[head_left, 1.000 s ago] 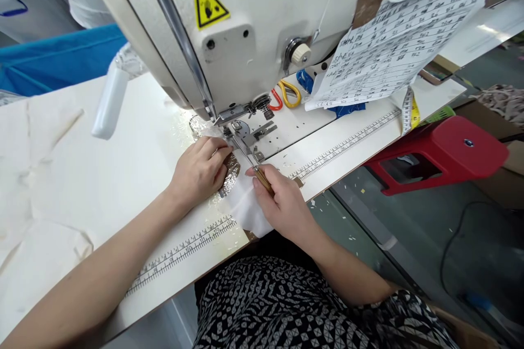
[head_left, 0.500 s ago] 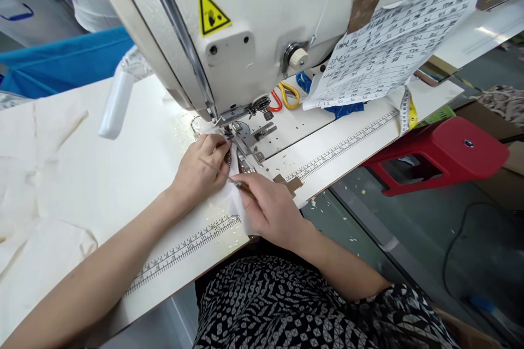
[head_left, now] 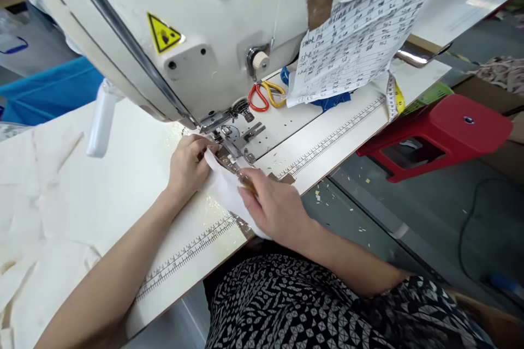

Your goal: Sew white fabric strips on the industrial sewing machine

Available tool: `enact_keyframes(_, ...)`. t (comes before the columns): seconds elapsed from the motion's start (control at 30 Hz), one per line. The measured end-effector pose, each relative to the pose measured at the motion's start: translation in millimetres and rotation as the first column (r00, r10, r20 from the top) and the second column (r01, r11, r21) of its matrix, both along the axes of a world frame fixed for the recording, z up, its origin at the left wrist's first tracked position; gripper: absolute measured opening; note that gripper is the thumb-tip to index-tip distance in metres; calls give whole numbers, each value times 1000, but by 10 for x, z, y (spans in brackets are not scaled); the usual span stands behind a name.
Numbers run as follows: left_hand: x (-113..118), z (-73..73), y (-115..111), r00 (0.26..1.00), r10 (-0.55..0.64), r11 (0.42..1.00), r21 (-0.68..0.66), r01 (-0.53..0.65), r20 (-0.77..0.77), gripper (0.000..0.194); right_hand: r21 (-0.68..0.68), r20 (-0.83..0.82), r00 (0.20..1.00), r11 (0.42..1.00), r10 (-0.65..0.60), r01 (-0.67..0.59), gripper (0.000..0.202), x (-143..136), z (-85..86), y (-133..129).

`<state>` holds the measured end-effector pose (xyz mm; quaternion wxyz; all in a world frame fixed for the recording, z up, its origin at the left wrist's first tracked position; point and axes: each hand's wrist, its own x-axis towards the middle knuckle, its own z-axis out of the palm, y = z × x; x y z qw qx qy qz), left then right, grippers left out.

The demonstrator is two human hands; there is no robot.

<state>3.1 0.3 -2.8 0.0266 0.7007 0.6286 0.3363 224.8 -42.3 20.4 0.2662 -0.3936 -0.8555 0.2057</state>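
Note:
A small piece of white cloth (head_left: 225, 188) stretches between my two hands, just in front of the sewing machine's presser foot (head_left: 233, 150). My left hand (head_left: 189, 164) is closed, pinching the cloth's far end to the left of the foot. My right hand (head_left: 278, 204) is closed at the near end of the cloth, its fingers wrapped round a slim brownish tool (head_left: 248, 183), mostly hidden by the hand; its kind cannot be made out. The cloth's lower edge runs under the right hand.
The white sewing machine (head_left: 192, 22) stands ahead, a written paper sheet (head_left: 364, 32) hanging on it. Scissors (head_left: 258, 99) with red and yellow handles lie behind the foot. Pale cloth pieces (head_left: 36, 229) lie left. A red stool (head_left: 458, 136) stands right, near a tape measure (head_left: 393, 99).
My left hand has drawn slightly left and away from the needle area with the cloth's end. More of the white cloth is spread out between the hands. The camera view has shifted.

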Motion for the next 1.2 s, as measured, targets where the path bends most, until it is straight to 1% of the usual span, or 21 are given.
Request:
enact_keyframes(0.07,-25,16,5,993,0,999,-49,6,120,17,-9,79,994,997,-76,77,41,26,-45,102)
enact_keyframes(0.1,-29,30,7,986,8,997,-73,4,164,15,-3,102,991,996,-91,92,40,18,-67,151)
enact_keyframes(0.23,-21,74,17,968,23,993,-118,7,249,13,43,133,989,997,-70,65,36,-81,-136,289)
enact_keyframes(0.37,-23,68,35,967,25,992,-125,7,253,14,71,143,988,996,-60,50,32,-140,-164,332)
enact_keyframes(0.53,-32,58,45,967,33,990,-141,4,254,14,70,132,989,996,-66,57,34,-133,-170,338)
enact_keyframes(0.73,-25,84,39,968,45,986,-165,-4,248,18,72,115,991,995,-71,63,35,-143,-199,334)
enact_keyframes(0.97,-21,88,35,972,49,987,-163,-11,231,19,86,127,990,995,-67,56,34,-146,-205,343)
enact_keyframes(1.2,-18,77,37,973,19,992,-128,11,231,19,88,133,989,995,-67,56,36,-148,-205,334)
